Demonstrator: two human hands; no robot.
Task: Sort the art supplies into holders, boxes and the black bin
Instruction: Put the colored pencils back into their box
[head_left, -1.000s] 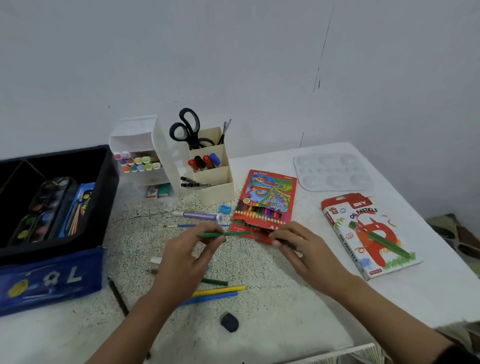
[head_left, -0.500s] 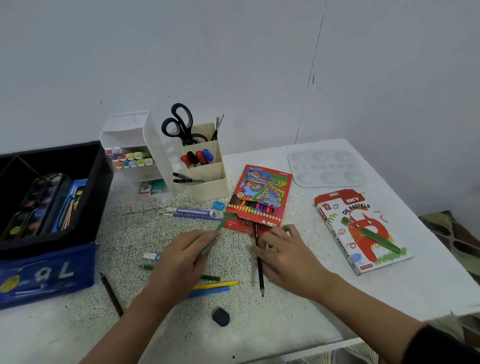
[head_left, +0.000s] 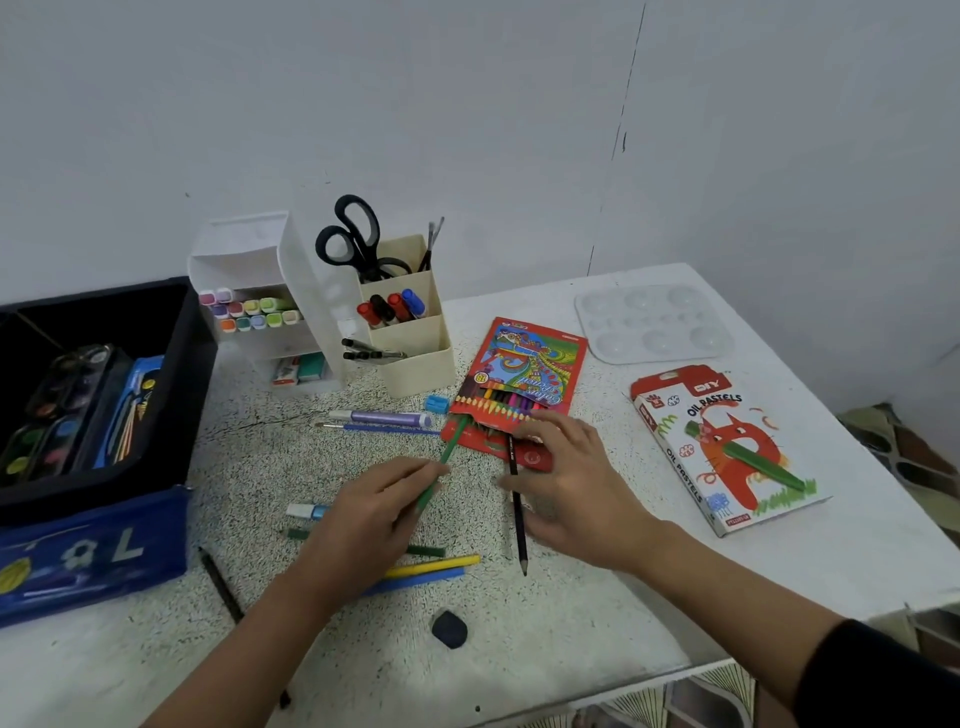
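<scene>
Head view:

- Your left hand (head_left: 374, 514) pinches the green pencil (head_left: 445, 457) between thumb and fingertips. It is a slim, matte green stick, tilted up and right, with its far end at the open flap of the pencil box (head_left: 524, 364).
- The box is flat red cardboard with a glossy swirl print. It lies on the table (head_left: 571, 649) just in front of the cream holder (head_left: 415, 353), and a row of coloured tips shows at its mouth.
- Your right hand (head_left: 566, 483) is loose, with its fingers laid flat on the box flap and gripping nothing. A black pencil (head_left: 518, 525) runs under it, point toward you.
- Yellow pencil (head_left: 441, 563) and blue pencil (head_left: 431, 576) lie side by side, partly under your left wrist.
- The table top is white with fine speckles and looks rough.
- The dark eraser (head_left: 449, 629) is a rounded lump near the front edge.
- The black bin (head_left: 192, 364) is at the left. It is soft-walled, with paint pans inside.
- The oil pastels box (head_left: 727, 447) is printed card, right of your hands. The palette (head_left: 654, 325) behind it is translucent plastic with round wells.
- Scissors (head_left: 348, 234) with black loop handles stand in the holder.
</scene>
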